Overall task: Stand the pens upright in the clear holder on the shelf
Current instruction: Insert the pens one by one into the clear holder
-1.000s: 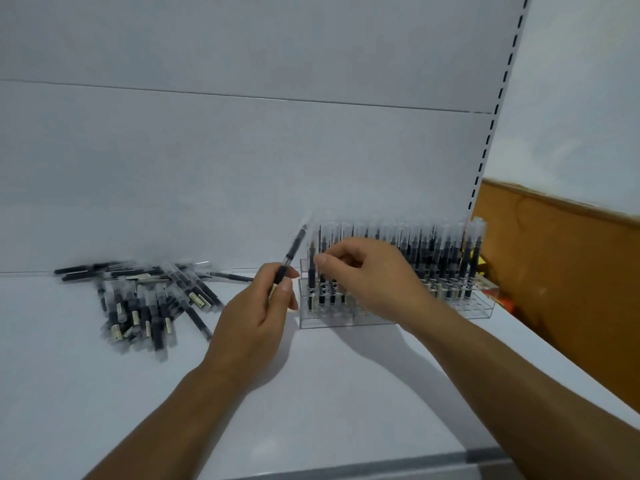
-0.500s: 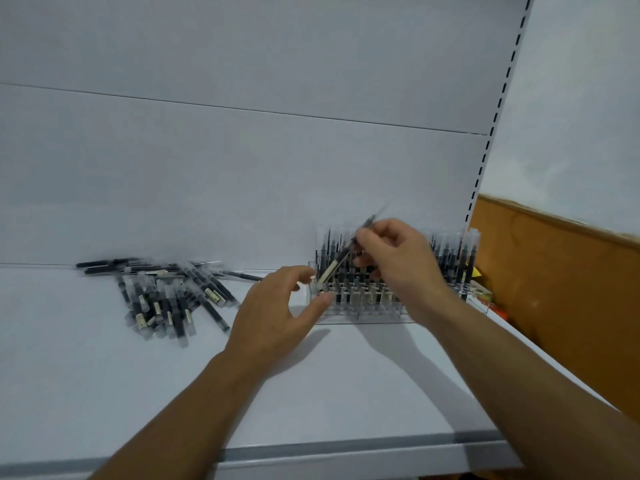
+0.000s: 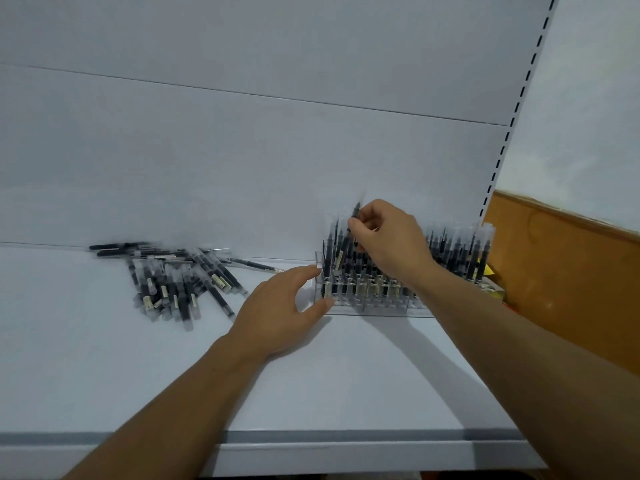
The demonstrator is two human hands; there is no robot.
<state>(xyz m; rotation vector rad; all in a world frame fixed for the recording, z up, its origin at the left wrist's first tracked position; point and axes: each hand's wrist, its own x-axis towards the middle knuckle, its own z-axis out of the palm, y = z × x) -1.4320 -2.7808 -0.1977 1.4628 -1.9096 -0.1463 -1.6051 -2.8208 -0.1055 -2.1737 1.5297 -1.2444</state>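
Above the left end of the clear holder [image 3: 381, 309] on the shelf [image 3: 346, 375], our right hand [image 3: 391, 244] is pinching the pen [image 3: 355, 216] in its fingers, now swung nearly upright for dropping in. Our left hand [image 3: 277, 313], pen passed over, is bracing the holder, fingers open and empty.

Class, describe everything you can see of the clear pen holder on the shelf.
The clear holder is a low, long rack that looks like transparent acrylic, divided into slots. It stands level on the white shelf, near the back panel. Many dark pens stand upright in it. The left hand touches its left end, thumb at the front corner; the right hand pinches a pen over its left part.
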